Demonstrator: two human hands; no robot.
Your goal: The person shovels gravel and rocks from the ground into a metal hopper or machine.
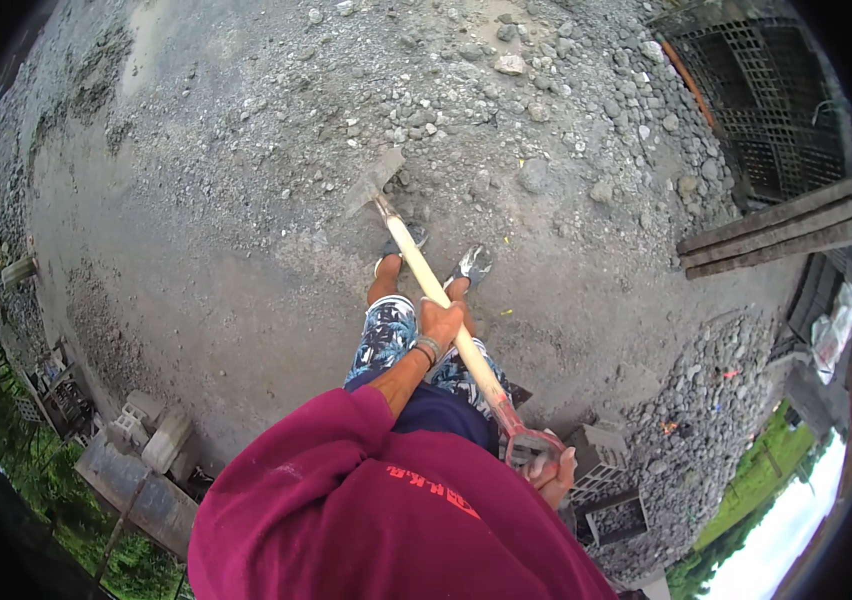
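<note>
A shovel with a pale wooden shaft [473,358] slants across in front of my body. Its grey metal blade [374,180] is at the edge of the loose gravel [346,120], beyond my feet. Around the middle of the shaft, my left hand [440,322] is closed, with bands on its wrist. My right hand [554,478] grips the reddish D-shaped handle [531,443] close to my right side. Part of that hand is hidden behind the handle and my maroon shirt.
Larger stones [534,176] lie among the gravel ahead. Stacked beams [781,228] jut in from the right, below dark lattice panels [771,95]. Hollow concrete blocks [601,455] stand near my right side. More blocks [151,432] sit at the lower left.
</note>
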